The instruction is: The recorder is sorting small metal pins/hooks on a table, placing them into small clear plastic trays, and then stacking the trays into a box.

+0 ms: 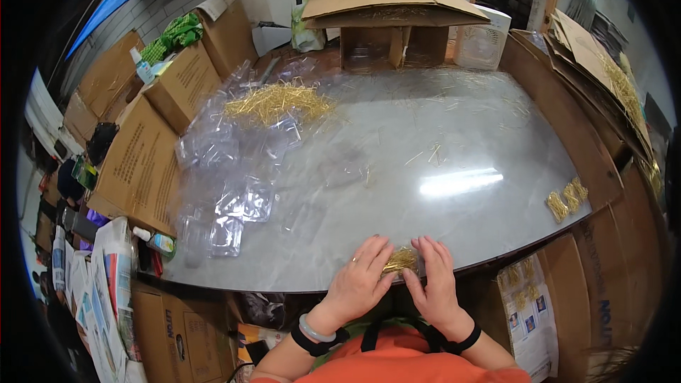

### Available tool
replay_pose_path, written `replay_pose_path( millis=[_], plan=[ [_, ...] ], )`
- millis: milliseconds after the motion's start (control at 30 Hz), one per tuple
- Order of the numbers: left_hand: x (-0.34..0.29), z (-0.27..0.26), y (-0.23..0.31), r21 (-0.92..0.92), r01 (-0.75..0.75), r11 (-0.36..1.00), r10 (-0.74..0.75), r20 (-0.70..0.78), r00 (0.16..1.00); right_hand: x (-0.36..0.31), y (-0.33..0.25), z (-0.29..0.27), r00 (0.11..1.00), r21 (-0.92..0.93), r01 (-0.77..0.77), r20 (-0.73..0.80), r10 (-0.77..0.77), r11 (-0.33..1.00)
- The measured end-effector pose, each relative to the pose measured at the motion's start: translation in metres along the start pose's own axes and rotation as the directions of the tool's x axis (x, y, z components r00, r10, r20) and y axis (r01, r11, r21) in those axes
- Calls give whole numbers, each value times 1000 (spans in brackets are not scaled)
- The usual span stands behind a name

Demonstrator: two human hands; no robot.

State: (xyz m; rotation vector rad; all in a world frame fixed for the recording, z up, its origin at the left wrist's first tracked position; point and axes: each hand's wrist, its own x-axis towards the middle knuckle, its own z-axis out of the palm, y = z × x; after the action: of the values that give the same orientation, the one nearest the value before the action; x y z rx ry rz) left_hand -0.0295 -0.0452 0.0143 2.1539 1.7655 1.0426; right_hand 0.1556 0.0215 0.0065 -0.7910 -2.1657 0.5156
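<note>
At the near edge of the table, a small clear plastic case (420, 269) lies between my hands with a clump of thin gold-coloured wire pieces (401, 260) in it. My left hand (360, 276) flanks it on the left, fingers long and thumb bent in against the near side. From the right, my right hand (433, 284) closes in the same way, thumb and fingers around that side. The underside of the case and parts of its edges are hidden by my hands. Clear empty cases (226, 235) lie at the left, near a big loose gold heap (280, 103).
Filled packs (566, 201) sit at the table's right edge. More gold bundles lie on a printed sheet (528, 319) below right. Cardboard boxes (138, 163) and a small bottle (162, 242) border the left side. A cardboard shelf (394, 14) stands at the back. Loose gold bits dot the grey tabletop (340, 191).
</note>
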Motion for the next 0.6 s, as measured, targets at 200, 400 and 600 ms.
replay_pose_path(
  millis=[200,400,600],
  plan=[
    [3,-4,-2,8,-64,998,64,21,998,6,-10,-2,998,30,-17,-53,18,999],
    [5,-1,-4,-32,-64,997,64,4,998,4,0,-2,996,-72,68,-54,-72,995],
    [3,1,-3,21,-79,997,80,-21,997,7,-1,2,993,41,-97,-65,99,994]
  ],
)
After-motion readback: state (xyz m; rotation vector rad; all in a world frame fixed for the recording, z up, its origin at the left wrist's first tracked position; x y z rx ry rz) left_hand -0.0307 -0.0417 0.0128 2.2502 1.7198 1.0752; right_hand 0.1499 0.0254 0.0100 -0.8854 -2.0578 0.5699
